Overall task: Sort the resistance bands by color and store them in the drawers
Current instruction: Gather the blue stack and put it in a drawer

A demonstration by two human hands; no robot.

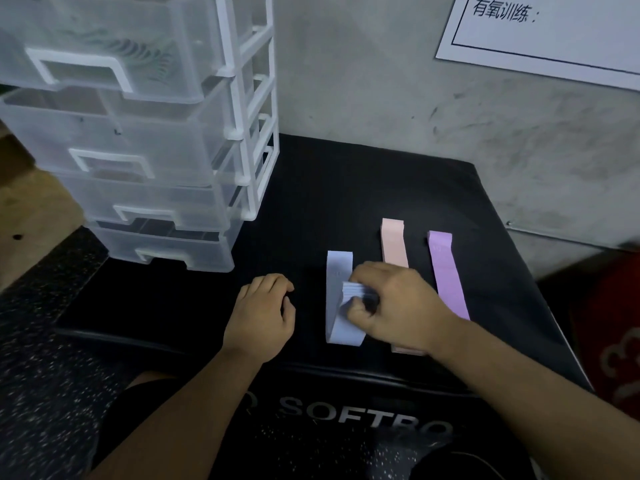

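Three flat resistance bands lie side by side on a black padded box (346, 188): a light blue band (336, 299), a peach band (394, 242) and a purple band (446, 271). My right hand (394, 303) pinches a folded part of the light blue band and lifts it off the strip below. It also covers the peach band's middle. My left hand (263, 313) rests on the box to the left of the blue band, fingers curled, holding nothing. A clear plastic drawer unit (145, 161) with white handles stands at the back left, several drawers pulled out.
A grey wall (381, 81) rises behind the box, with a white printed sheet (554, 32) at the upper right. Speckled dark flooring (41, 341) lies at the left, and a red patterned object (616, 341) at the right edge.
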